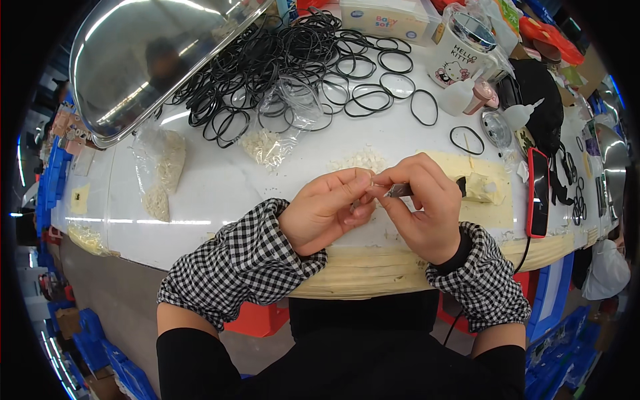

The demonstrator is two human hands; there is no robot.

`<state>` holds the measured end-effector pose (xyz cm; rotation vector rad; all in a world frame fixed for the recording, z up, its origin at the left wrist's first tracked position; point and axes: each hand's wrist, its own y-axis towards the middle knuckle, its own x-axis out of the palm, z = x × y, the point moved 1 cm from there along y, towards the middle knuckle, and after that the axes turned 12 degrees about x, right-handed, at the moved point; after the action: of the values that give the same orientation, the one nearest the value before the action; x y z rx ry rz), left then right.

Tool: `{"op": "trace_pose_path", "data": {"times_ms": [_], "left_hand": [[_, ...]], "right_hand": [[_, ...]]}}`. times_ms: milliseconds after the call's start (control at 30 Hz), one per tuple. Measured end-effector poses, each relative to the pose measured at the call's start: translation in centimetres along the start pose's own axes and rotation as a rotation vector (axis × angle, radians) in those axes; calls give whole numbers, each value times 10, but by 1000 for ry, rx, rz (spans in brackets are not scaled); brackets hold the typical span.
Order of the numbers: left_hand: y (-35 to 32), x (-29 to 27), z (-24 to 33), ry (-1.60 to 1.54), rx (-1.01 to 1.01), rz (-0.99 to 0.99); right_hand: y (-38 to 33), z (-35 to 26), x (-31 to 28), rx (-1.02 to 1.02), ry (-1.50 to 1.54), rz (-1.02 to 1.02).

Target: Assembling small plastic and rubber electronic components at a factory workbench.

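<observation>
Above the table's near edge, my hands meet fingertip to fingertip. My left hand (323,212) pinches something tiny between thumb and forefinger; its kind cannot be made out. In my right hand (432,210) is a small, flat grey metal tool (400,190), mostly covered by the fingers; its tip lies by the left fingertips. Just beyond them, a scatter of small cream-coloured pieces (360,159) lies on the white table (220,180). To the right of my right hand, a tape-wrapped block (483,188) sits on a yellowish sheet (500,213).
A large heap of black rubber rings (293,50) lies at the back beside a shiny metal bowl (153,67). Two clear bags (171,160) (267,148) hold pale pieces. On the right are a red-edged phone (538,193) with a cable, a white cup (460,53) and a clear-lidded box (387,19).
</observation>
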<state>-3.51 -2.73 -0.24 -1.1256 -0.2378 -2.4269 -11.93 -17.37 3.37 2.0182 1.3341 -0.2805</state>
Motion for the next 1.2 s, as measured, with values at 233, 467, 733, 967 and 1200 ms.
{"op": "trace_pose_path", "data": {"times_ms": [233, 467, 733, 967, 1200], "left_hand": [[0, 0, 2, 30, 39, -22], [2, -3, 5, -29, 40, -70], [1, 1, 5, -2, 45, -109], [1, 0, 5, 3, 47, -131], [1, 4, 6, 8, 47, -100]], "right_hand": [[1, 2, 0, -6, 10, -10], [2, 1, 1, 84, -156, -49], [-1, 3, 3, 186, -113, -114], [-1, 2, 4, 161, -98, -111], [-2, 1, 4, 173, -47, -143]]}}
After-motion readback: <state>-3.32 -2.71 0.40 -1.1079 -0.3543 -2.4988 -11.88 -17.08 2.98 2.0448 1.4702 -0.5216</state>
